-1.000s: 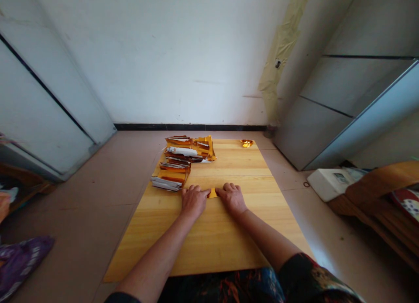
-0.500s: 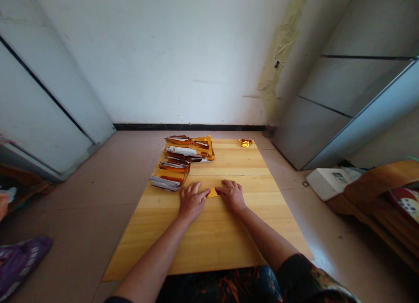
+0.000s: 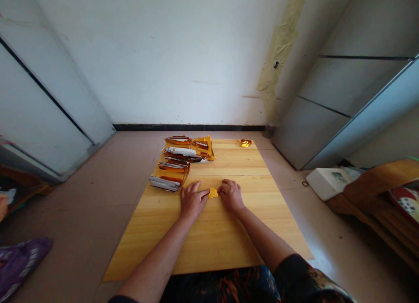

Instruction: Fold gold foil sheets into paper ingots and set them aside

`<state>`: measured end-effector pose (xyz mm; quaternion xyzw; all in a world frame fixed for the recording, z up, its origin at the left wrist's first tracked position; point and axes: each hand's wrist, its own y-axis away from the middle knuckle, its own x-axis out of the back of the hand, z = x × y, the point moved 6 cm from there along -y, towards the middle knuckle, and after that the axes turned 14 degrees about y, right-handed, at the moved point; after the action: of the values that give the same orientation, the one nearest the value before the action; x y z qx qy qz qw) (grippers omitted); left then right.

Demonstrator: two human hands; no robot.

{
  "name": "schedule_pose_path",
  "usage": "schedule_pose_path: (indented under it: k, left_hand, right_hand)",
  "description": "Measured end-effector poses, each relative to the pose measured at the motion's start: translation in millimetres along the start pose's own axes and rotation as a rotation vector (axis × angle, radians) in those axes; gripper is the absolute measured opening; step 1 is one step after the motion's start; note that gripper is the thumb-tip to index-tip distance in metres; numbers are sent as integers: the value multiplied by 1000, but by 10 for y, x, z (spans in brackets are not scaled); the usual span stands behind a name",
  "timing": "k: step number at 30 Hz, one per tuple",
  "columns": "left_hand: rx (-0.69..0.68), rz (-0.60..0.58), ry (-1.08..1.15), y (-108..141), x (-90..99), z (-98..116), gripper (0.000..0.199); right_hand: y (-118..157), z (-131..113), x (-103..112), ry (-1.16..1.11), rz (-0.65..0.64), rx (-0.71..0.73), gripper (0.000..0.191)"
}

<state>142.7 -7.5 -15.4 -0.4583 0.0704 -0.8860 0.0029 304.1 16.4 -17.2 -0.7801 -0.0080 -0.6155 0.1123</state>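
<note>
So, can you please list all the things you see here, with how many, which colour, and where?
board: 1, yellow wood, centre
foil packets: many, gold and silver, far left of board
foil scrap: 1, gold, far right corner of board
foil piece: 1, gold, between hands
box: 1, white, right, off board
tape: 1 strip, beige, wall corner
cloth: 1, purple, lower left
left hand: 1, on board, at foil piece
right hand: 1, on board, at foil piece
</note>
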Motion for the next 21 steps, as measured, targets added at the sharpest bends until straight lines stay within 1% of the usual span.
schedule_pose_path:
  k: [2, 5, 10, 21]
  left_hand:
    - [7, -10, -6, -1, -2, 6, 26]
    - [8, -14, -15, 1, -3, 10, 26]
    - [-6, -12, -29, 15, -8, 10, 27]
    - [-13, 6, -21, 23, -20, -5, 27]
  right_hand:
    - [18, -31, 3, -12, 15, -26, 16]
    - [66, -112, 9, -11, 48, -83, 7]
    - [111, -233, -12, -10, 70, -147, 17]
    - [106, -151, -56, -101, 26, -167, 10]
